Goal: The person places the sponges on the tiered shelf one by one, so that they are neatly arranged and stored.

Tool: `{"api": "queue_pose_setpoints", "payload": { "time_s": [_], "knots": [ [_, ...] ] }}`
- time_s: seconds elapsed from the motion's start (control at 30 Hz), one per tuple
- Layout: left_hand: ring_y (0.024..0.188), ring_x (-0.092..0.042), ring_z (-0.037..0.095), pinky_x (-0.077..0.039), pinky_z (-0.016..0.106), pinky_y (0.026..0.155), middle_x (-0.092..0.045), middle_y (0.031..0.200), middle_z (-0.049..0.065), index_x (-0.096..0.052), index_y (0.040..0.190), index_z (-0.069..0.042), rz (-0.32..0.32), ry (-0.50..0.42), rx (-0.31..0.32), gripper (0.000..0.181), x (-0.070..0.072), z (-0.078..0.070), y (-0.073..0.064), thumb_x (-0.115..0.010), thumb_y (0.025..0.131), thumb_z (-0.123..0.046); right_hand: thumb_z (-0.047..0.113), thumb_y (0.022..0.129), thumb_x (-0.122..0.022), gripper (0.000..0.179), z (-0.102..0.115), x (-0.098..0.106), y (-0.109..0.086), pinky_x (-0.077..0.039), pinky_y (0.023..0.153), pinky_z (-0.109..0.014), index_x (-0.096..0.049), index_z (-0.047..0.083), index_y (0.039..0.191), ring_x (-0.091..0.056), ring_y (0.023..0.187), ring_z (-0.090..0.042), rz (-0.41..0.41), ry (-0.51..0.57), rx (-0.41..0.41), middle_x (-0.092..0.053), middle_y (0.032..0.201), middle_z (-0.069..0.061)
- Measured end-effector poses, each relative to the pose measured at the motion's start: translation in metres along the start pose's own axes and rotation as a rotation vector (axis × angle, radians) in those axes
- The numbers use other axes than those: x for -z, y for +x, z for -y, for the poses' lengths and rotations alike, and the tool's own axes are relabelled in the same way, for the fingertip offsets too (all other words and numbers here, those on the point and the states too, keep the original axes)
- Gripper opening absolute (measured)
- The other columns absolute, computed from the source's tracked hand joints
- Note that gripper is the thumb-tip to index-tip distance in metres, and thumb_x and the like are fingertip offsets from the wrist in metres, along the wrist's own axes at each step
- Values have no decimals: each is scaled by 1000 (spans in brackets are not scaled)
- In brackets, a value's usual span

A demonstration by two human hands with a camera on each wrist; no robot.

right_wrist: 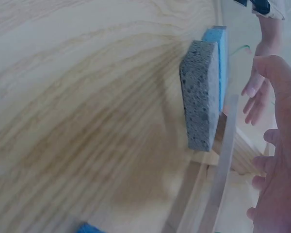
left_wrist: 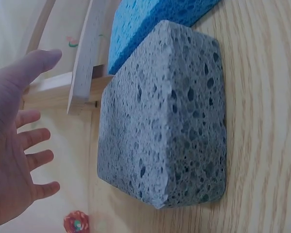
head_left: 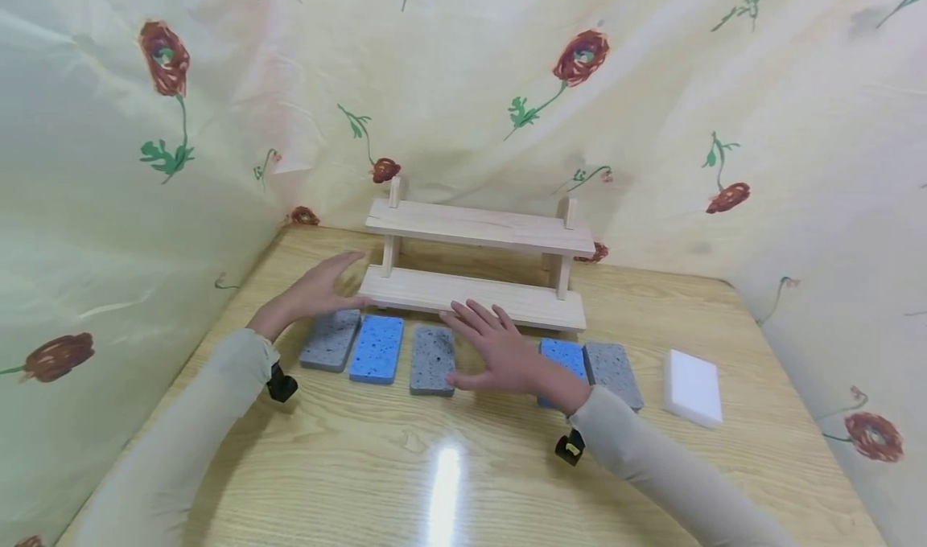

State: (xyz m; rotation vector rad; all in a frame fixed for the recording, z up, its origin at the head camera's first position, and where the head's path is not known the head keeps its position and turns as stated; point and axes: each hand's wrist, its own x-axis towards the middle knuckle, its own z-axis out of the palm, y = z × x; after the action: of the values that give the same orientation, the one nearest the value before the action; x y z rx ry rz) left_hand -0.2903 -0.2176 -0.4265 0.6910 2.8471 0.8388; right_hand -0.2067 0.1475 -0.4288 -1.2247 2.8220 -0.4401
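Note:
My left hand [head_left: 310, 291] hovers over the far end of the leftmost grey sponge [head_left: 330, 346], fingers spread toward the shelf's left end and holding nothing. That sponge fills the middle of the left wrist view, its pitted side facing the camera. A blue sponge [head_left: 376, 350] lies just right of it. My right hand [head_left: 503, 359] reaches in front of the two-tier wooden shelf [head_left: 474, 294], fingers extended, its thumb by the middle grey sponge [head_left: 430, 362]. Another blue sponge [head_left: 561, 355], partly hidden by the right wrist, lies beside the right grey sponge [head_left: 614, 374].
A white foam-like block [head_left: 693, 388] lies at the right of the wooden table [head_left: 348, 466]. The shelf stands near the back edge, close to a flower-printed sheet [head_left: 463, 88] that hangs behind and along both sides. A light glare falls on the table's front.

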Motion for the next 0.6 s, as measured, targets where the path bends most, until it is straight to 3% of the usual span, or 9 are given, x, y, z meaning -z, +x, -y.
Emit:
{"api": "queue_pose_setpoints", "payload": {
  "time_s": [0.27,0.6],
  "knots": [
    [152,-24,47,-21,62,125,-28,164,27,-29,157,4,15,1,-55,85,-3,4,4,-72,95,-35,66,90,-63,98,6,-9,7,-9,126,-66,-15,24,165,-13,159,-36,47,-20,8,-17,172,-8],
    [152,-27,46,-22,61,125,-28,164,27,-32,156,5,47,-11,-51,86,-4,8,9,-75,93,-34,65,89,-64,100,3,-20,11,-16,126,-62,-21,16,164,-20,157,-36,44,-52,44,-17,171,-13]
  ]
}}
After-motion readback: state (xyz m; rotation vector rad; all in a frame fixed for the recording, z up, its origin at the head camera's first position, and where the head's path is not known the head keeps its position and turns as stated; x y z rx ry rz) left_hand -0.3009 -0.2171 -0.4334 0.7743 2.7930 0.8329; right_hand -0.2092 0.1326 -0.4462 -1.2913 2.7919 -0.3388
